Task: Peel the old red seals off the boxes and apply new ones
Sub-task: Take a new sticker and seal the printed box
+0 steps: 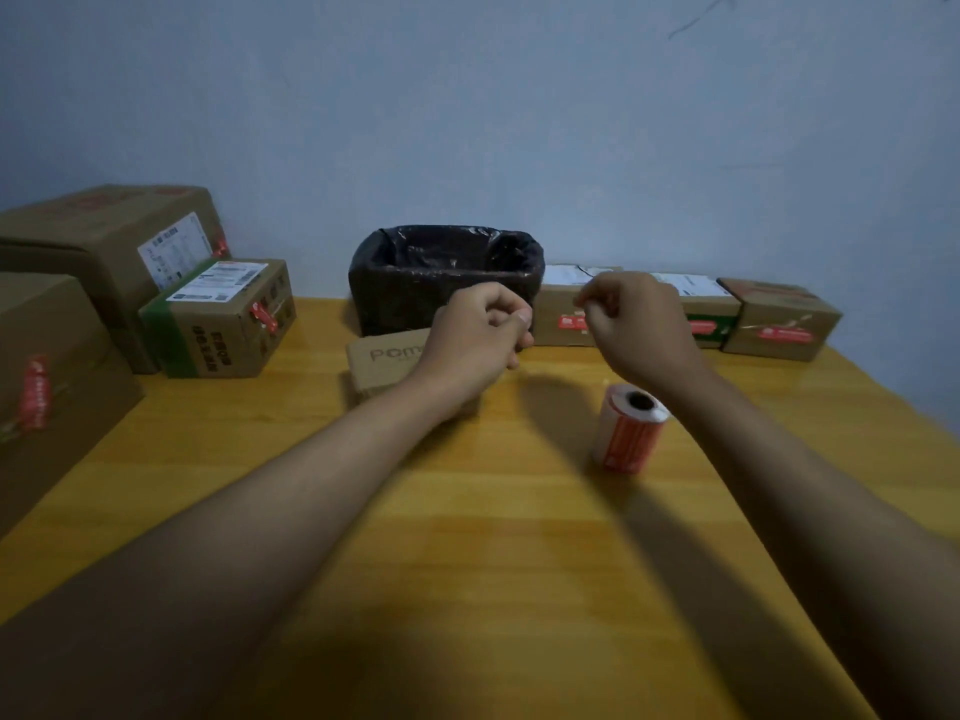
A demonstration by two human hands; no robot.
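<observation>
My left hand [478, 332] hovers as a loose fist over the right end of a small brown cardboard box [387, 366] printed "Pom", and I see nothing in it. My right hand [636, 324] is raised beside it with thumb and fingertips drawn together. Whether they pinch anything is too small to tell. A roll of red seals [628, 433] stands upright on the wooden table [467, 511] below my right wrist. Three boxes with red seals [779, 319] line the back right. On the left, several larger boxes [223, 317] carry red seals too.
A bin lined with a black bag [447, 272] stands at the back centre against the wall, just behind my hands. A big box [47, 371] juts in at the left edge. The table's right edge runs diagonally at the far right.
</observation>
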